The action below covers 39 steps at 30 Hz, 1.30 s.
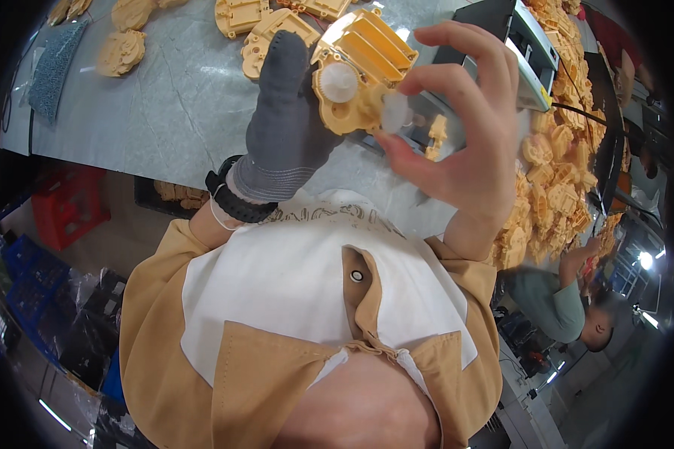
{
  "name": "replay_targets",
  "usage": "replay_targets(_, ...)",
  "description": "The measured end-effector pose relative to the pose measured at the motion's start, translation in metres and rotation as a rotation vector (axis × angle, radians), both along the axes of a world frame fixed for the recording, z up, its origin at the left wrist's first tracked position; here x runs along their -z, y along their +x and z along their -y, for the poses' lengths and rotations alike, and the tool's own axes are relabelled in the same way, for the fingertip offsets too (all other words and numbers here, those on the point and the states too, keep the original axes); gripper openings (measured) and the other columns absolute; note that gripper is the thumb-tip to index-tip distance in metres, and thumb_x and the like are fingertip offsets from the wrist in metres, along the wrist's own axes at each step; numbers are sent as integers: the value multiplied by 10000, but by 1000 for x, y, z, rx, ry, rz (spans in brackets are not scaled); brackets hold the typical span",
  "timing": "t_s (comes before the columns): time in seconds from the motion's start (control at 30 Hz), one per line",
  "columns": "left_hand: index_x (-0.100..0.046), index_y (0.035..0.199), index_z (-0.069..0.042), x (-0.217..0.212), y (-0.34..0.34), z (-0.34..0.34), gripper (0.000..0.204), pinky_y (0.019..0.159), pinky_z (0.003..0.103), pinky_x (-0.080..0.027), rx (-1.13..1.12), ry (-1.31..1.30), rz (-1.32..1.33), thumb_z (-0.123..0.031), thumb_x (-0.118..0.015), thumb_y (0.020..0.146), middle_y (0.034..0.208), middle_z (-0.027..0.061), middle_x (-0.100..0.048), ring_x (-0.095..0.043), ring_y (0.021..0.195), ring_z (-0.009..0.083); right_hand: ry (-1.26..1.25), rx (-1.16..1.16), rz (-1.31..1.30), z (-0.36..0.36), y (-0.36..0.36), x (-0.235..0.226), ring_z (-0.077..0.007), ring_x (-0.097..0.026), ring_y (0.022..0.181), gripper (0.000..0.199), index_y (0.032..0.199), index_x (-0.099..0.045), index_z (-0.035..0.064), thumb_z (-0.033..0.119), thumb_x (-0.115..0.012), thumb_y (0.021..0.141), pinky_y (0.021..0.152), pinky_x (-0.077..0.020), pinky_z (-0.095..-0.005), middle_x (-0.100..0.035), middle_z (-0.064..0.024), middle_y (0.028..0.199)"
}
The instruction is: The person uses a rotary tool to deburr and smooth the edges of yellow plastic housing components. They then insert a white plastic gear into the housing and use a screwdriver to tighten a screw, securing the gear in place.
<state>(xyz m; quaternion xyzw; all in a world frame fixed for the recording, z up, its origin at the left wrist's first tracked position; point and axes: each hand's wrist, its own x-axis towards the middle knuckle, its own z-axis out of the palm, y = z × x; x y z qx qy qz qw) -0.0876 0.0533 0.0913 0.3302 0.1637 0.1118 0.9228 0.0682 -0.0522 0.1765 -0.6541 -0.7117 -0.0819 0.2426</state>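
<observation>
In a grey glove, my left hand [288,123] grips a yellow plastic housing [367,49] with a row of slots and a round recess, held up over the table. A white gear [338,82] sits on the housing near my gloved thumb. Between the bare thumb and forefinger of my right hand [468,123] is a second whitish disc [395,112], blurred, close against the housing's right edge. Whether it touches the housing I cannot tell. Beyond my right fingertips a small yellow part [436,137] lies on the table.
More yellow housings [273,37] lie at the far side of the grey table [180,97]. A bag of small blue-grey pieces [56,67] rests at the left. A grey box-shaped device [528,56] stands at right, beside heaped yellow parts [550,202]. Another person [547,303] is at right.
</observation>
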Motion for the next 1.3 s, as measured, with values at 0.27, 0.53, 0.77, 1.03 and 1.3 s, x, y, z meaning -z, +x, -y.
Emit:
replay_targets(0.27,-319,1282,-33,-26,14,4,779,941,323,-341,-66,18,-12,-657,-205,830,1215,95,-433,-435,1117,191,-204,39,69,-8,-23,-21,-281,-449,1036,432,832,-581,91,116,-747,433,854,-343,-393,-475,-136,1106)
replay_targets(0.53,-340,1263,-28,-17,12,4,749,917,336,-391,-72,-67,48,-638,-298,831,1177,105,-465,-476,1078,207,-211,-103,38,-16,-14,-21,-301,-429,1073,450,874,-569,87,162,-765,476,889,-321,-434,-427,-170,1142)
replay_targets(0.77,-289,1312,-50,-12,14,-1,769,989,374,-322,91,-915,541,-622,-393,808,1280,100,-402,-414,1164,230,241,-51,-443,-3,-11,16,-319,-411,1105,470,910,-559,83,202,-781,513,920,-301,-469,-385,-201,1173)
replay_targets(1.03,-287,1313,-70,-9,17,-2,767,980,371,-335,39,-716,259,-629,-403,801,1266,91,-409,-425,1149,232,476,130,-324,-15,-44,48,-330,-363,1152,493,925,-569,86,254,-803,524,948,-274,-476,-341,-203,1202)
replay_targets(1.3,-293,1305,-71,-4,19,-2,730,985,364,-329,98,-863,562,-616,-368,825,1253,90,-411,-424,1138,218,444,282,-329,-15,-53,54,-317,-360,1145,444,878,-611,94,261,-805,516,941,-289,-408,-360,-195,1213)
